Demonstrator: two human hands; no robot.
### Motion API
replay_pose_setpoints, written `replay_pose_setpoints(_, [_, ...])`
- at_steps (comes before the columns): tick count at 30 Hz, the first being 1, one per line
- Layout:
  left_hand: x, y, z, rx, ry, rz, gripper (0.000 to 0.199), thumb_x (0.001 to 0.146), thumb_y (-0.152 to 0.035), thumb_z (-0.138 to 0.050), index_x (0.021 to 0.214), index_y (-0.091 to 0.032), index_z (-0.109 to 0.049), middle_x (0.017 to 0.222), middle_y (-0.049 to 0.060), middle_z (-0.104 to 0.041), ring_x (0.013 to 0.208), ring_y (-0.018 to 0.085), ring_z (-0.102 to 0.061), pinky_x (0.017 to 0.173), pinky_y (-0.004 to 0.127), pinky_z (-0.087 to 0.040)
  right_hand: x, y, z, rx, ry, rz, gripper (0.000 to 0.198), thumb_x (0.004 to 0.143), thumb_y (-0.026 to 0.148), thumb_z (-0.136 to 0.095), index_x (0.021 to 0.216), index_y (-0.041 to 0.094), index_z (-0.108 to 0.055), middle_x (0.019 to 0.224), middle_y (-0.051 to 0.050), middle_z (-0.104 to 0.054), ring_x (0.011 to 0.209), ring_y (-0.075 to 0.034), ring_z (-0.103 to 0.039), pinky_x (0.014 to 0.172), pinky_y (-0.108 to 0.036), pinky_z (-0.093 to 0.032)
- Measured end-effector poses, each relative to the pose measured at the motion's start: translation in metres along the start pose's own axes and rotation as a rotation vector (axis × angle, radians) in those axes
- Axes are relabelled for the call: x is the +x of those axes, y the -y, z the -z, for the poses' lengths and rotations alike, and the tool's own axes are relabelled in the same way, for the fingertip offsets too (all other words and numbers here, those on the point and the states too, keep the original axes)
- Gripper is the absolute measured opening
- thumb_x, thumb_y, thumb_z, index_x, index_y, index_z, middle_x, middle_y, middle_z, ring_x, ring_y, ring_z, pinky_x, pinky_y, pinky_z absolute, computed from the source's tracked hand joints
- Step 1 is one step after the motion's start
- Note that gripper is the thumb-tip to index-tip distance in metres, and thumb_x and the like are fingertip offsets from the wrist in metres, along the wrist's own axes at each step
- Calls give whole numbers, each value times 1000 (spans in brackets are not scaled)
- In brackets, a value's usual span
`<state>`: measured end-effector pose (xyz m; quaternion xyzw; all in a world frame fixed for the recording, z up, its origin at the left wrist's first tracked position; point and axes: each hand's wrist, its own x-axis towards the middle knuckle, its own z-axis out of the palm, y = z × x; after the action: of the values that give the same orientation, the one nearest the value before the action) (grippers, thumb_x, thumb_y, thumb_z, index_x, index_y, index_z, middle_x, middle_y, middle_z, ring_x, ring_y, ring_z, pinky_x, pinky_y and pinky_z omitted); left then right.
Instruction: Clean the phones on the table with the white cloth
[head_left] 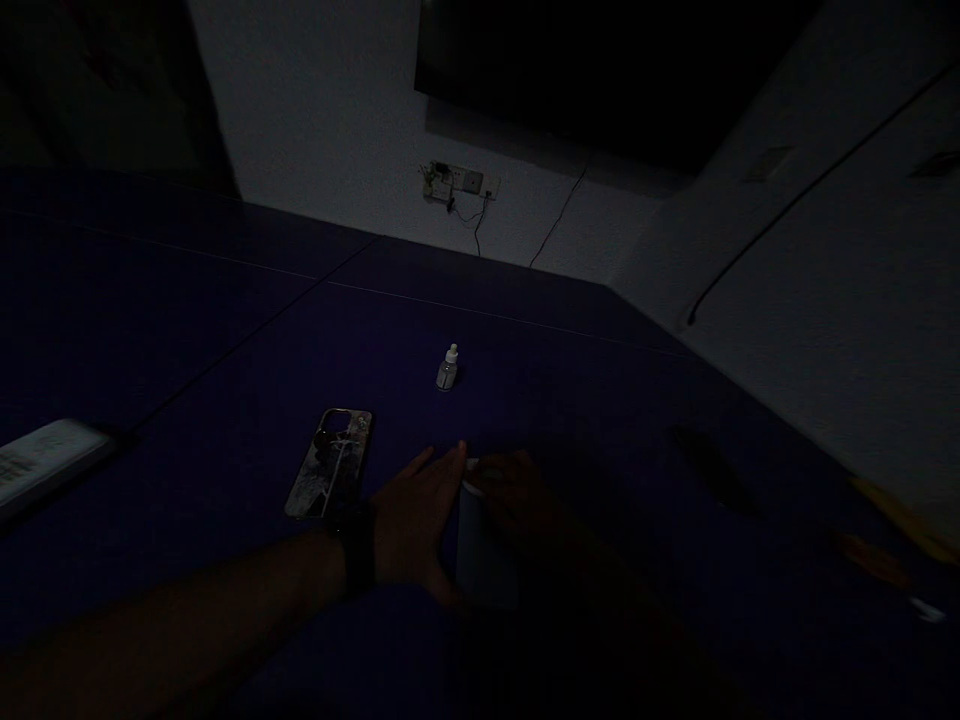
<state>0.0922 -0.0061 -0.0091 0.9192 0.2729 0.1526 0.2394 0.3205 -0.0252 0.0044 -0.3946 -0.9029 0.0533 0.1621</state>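
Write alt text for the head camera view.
A person's left hand and right hand meet at a greyish object, too dark to identify, on a dark blue surface. A patterned phone case lies to the left; a small white-capped bottle stands beyond.

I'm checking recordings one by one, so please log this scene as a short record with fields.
Light: very dim
Surface: blue
Left hand: spread, beside the left edge of a grey object; watch on wrist
Right hand: over the object's upper right; fingers hard to make out
Grey object: between the hands; identity unclear
Bottle: upright, beyond the hands
Phone case: left of the bottle, nearer the camera
Wall: screen, sockets
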Motion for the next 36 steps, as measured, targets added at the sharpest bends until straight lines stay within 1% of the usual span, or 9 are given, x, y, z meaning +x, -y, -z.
replay_pose_setpoints(5, [1,-2,2,12,19,16,157,53,-82,-76,157,-10,19,164,28,-16,152,41,-24,124,60,-11,-15,-5,6,91,-17,49,43,95,14,-46,133,23,-62,133,-10,-63,120,-25,-55,101,-47,-44])
replay_pose_setpoints(7, [1,-2,3,8,25,14,155,55,-82,-75,158,-10,16,165,28,-16,152,41,-24,124,61,-11,-24,-12,10,82,-30,26,42,95,13,-45,130,24,-64,130,-10,-65,121,-25,-56,102,-48,-43])
replay_pose_setpoints(10, [1,-2,4,3,31,10,154,55,-82,-74,158,-10,15,165,28,-14,153,41,-23,124,61,-9,-31,-22,11,21,-47,-48,44,97,14,-43,135,25,-61,131,-11,-65,123,-26,-56,105,-51,-41])
replay_pose_setpoints(15, [1,-2,2,6,37,18,155,55,-80,-76,157,-10,17,165,27,-14,154,39,-22,125,60,-9,-16,-19,-1,-13,-52,-71,44,101,16,-40,141,25,-57,135,-12,-62,126,-25,-54,106,-49,-41])
replay_pose_setpoints(19, [1,-2,3,12,31,23,155,54,-80,-77,158,-10,16,165,27,-17,154,38,-22,125,59,-10,1,-8,-5,-10,-43,-34,46,97,13,-42,140,20,-56,136,-14,-61,122,-27,-54,104,-51,-41])
replay_pose_setpoints(23, [1,-4,5,12,27,22,155,53,-81,-76,158,-11,13,164,28,-20,153,39,-24,124,60,-10,-4,-4,0,13,-36,32,45,93,11,-44,134,19,-60,134,-13,-62,120,-27,-55,101,-50,-43])
replay_pose_setpoints(26, [0,-3,4,3,21,5,153,55,-82,-75,159,-11,12,164,28,-19,153,40,-23,124,60,-10,-10,-3,1,18,-10,61,48,93,11,-45,139,21,-56,139,-12,-60,126,-26,-51,105,-50,-41])
replay_pose_setpoints(32, [-1,0,1,-1,-2,-9,153,55,-82,-75,159,-12,12,164,27,-18,152,41,-24,124,59,-8,-4,-8,-2,-17,-23,-63,49,95,11,-44,142,22,-56,136,-13,-61,121,-26,-55,105,-51,-41])
replay_pose_setpoints(36, [-1,-2,4,-11,-2,-10,148,58,-82,-74,160,-12,8,163,26,-23,151,41,-26,125,59,-9,-17,-20,6,4,-16,-128,47,99,12,-40,142,23,-55,134,-12,-62,123,-24,-56,108,-51,-40])
